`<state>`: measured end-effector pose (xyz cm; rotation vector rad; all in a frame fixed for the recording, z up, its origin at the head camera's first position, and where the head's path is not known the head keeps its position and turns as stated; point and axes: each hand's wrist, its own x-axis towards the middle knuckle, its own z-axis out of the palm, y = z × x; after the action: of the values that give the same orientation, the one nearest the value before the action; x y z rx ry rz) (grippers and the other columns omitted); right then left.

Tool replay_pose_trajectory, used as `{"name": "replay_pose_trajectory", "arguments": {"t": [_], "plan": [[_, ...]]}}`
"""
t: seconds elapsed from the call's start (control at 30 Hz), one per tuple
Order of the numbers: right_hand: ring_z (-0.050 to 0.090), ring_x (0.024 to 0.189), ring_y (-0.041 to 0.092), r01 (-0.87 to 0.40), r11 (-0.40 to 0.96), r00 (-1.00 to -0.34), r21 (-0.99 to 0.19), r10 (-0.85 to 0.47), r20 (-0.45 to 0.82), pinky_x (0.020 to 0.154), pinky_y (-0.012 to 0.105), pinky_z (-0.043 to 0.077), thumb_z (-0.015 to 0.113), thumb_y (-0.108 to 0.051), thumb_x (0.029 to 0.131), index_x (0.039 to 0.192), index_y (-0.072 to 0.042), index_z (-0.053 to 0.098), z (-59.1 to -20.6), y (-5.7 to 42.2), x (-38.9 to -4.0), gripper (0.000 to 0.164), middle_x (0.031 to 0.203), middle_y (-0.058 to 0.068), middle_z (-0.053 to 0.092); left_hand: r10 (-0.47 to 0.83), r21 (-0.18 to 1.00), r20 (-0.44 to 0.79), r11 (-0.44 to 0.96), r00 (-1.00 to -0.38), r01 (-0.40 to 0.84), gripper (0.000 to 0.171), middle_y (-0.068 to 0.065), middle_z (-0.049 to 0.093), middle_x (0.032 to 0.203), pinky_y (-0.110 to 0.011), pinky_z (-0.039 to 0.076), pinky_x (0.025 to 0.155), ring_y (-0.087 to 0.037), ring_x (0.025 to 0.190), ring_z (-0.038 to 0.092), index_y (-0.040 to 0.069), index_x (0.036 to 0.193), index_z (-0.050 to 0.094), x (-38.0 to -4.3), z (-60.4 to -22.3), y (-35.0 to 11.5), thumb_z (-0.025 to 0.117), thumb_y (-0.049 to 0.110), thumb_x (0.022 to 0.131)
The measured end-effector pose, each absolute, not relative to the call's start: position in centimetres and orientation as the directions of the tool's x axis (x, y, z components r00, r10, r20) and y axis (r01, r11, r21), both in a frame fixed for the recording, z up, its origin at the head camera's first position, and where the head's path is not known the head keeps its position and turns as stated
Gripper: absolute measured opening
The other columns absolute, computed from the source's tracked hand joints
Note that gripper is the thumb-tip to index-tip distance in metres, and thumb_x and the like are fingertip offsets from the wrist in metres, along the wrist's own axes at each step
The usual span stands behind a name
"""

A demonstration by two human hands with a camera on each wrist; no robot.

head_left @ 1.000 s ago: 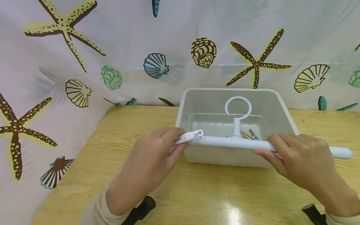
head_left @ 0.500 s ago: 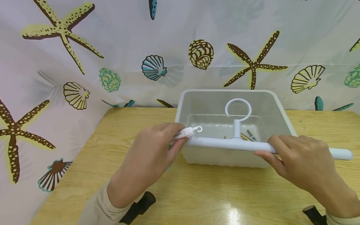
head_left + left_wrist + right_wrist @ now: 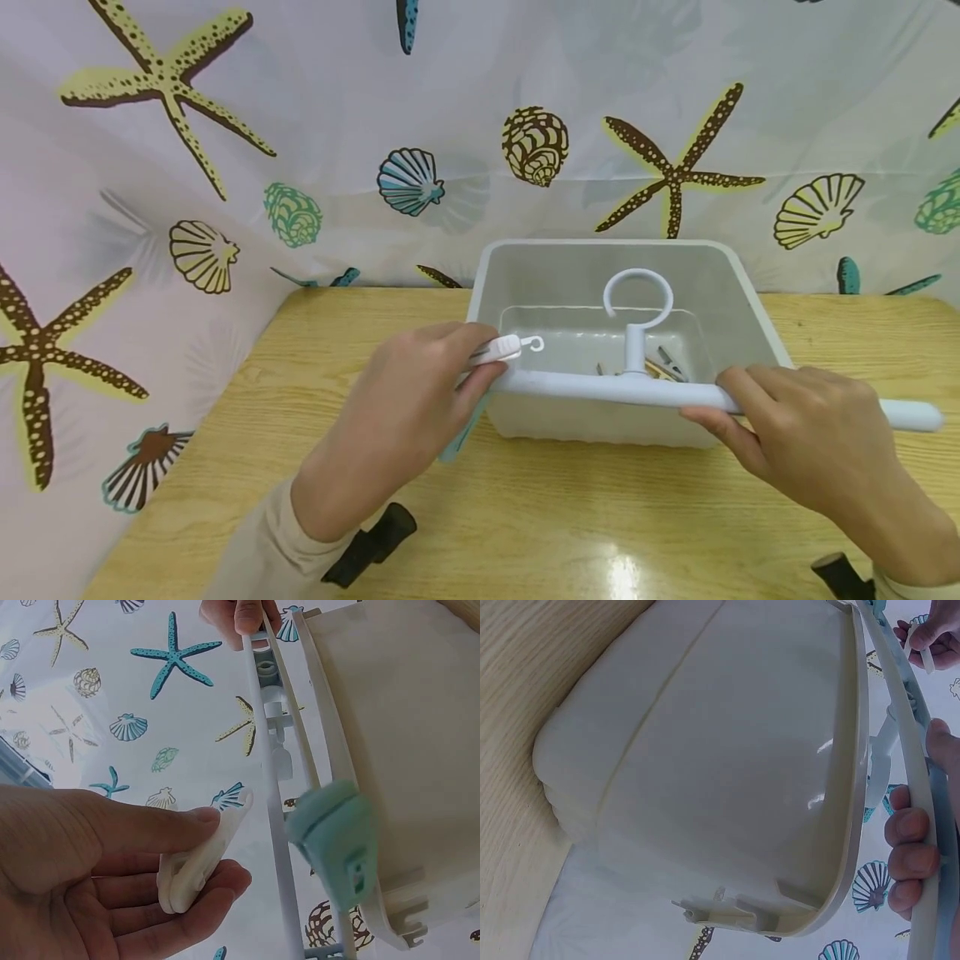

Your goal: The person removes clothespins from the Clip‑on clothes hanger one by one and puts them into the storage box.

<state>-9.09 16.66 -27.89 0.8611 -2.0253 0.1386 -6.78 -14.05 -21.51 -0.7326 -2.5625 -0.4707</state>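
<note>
My left hand (image 3: 408,417) pinches a white clothes peg (image 3: 498,348) with a small hook at its tip, between thumb and fingers. In the left wrist view the peg (image 3: 201,859) is apart from the hanger's rails. My right hand (image 3: 806,442) grips the right part of a pale blue clothes hanger (image 3: 600,387), fingers curled round its bar. The hanger's ring-shaped hook (image 3: 670,304) points up at mid-bar. Near its left end hangs a teal clip (image 3: 334,844), partly visible below my left hand in the head view. My left hand hides the hanger's left end.
Behind and below the hanger stands a pale grey bin (image 3: 600,429) on the wooden table (image 3: 525,517). Several small items, among them a grey clip (image 3: 670,363), lie inside it. A curtain (image 3: 465,92) with starfish and shell prints hangs behind and at left.
The peg in my left hand has risen slightly above the bar, and the hanger has dipped a little. More of the teal clip shows below my left hand.
</note>
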Motion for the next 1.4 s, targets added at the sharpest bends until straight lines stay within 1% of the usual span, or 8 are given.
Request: {"name": "replay_pose_trajectory", "arguments": {"t": [0.3,0.5,0.73,0.97,1.17,1.4], "plan": [[0.018,0.041,0.007,-0.626,0.747,-0.351,0.226,-0.528,0.773,0.039,0.023,0.013,0.031,-0.058,0.100,0.068,-0.010,0.042,-28.1,16.7,-9.1,0.059,0.053,-0.009,0.026,0.428,0.179,0.464,0.812,-0.775,0.556,0.019,-0.011,0.070,0.089,-0.032,0.053,0.065,-0.019,0.074,0.065,-0.002,0.102,0.069,-7.4,-21.2,-13.9,0.072,0.010,0.087],[0.017,0.041,0.007,-0.630,0.744,-0.358,0.222,-0.532,0.767,0.039,0.023,0.013,0.031,-0.059,0.100,0.069,-0.010,0.042,-28.3,16.7,-9.1,0.059,0.054,-0.009,0.025,0.428,0.183,0.424,0.823,-0.798,0.538,0.016,-0.009,0.068,0.084,-0.030,0.051,0.061,-0.016,0.067,0.061,-0.001,0.099,0.069,-8.1,-21.3,-13.9,0.073,0.009,0.086],[0.019,0.041,0.007,-0.634,0.741,-0.359,0.222,-0.536,0.764,0.039,0.023,0.013,0.031,-0.059,0.100,0.068,-0.010,0.042,-28.4,16.8,-9.1,0.059,0.053,-0.010,0.027,0.433,0.179,0.398,0.828,-0.809,0.531,0.015,-0.007,0.068,0.082,-0.030,0.049,0.060,-0.015,0.065,0.058,0.000,0.097,0.069,-8.8,-21.5,-14.0,0.071,0.011,0.088],[0.019,0.041,0.007,-0.635,0.742,-0.365,0.216,-0.534,0.763,0.039,0.023,0.014,0.031,-0.059,0.100,0.069,-0.011,0.042,-28.5,16.8,-9.1,0.059,0.054,-0.010,0.026,0.434,0.177,0.380,0.832,-0.817,0.525,0.010,-0.003,0.062,0.073,-0.027,0.046,0.055,-0.014,0.060,0.052,0.002,0.088,0.067,-9.4,-21.5,-14.0,0.072,0.011,0.088],[0.019,0.041,0.008,-0.632,0.745,-0.363,0.214,-0.529,0.767,0.039,0.024,0.013,0.031,-0.059,0.100,0.068,-0.010,0.042,-28.5,16.8,-9.0,0.059,0.054,-0.009,0.027,0.438,0.161,0.349,0.843,-0.829,0.513,0.010,-0.002,0.061,0.071,-0.027,0.045,0.053,-0.014,0.058,0.051,0.003,0.087,0.067,-9.8,-21.3,-13.9,0.070,0.012,0.089],[0.018,0.041,0.008,-0.626,0.749,-0.364,0.219,-0.528,0.767,0.038,0.024,0.013,0.031,-0.059,0.100,0.068,-0.010,0.042,-28.6,16.7,-9.0,0.060,0.053,-0.008,0.027,0.436,0.144,0.332,0.853,-0.836,0.502,0.010,-0.003,0.062,0.073,-0.028,0.044,0.055,-0.016,0.061,0.051,0.002,0.086,0.068,-10.4,-21.1,-14.1,0.071,0.012,0.088]]}}
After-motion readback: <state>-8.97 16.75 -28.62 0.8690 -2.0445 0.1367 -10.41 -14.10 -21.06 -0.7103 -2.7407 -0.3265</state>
